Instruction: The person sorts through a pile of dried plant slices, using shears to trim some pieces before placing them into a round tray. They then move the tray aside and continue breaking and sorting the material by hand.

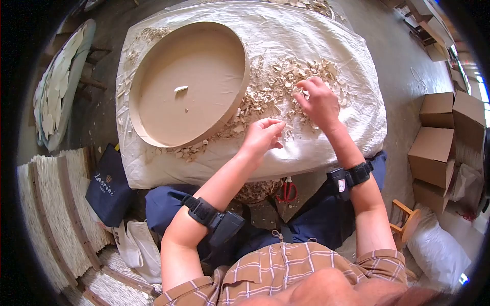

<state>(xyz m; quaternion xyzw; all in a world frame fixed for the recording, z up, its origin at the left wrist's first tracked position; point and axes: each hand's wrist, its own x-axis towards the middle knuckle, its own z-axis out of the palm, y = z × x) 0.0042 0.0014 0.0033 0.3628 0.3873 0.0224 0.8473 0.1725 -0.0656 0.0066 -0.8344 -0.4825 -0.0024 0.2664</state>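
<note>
A heap of pale, curled dried flakes [265,92] lies on the cloth-covered table, right of a large round shallow tray [199,133]. Inside the tray are one white piece [181,88] and a tiny brown bit. My right hand [320,104] is over the right part of the heap, fingers curled in, with a pale flake showing between thumb and fingertips. Nearer to me, my left hand [261,136] is closed in a pinch at the heap's front edge; whatever is between its fingertips is too small to make out.
White cloth [306,166] covers the table. Red-handled scissors [287,191] are below its front edge. Racks of pale strips [56,209] and a dark bag [108,186] stand at left, cardboard boxes [431,153] and a wooden stool [407,222] at right.
</note>
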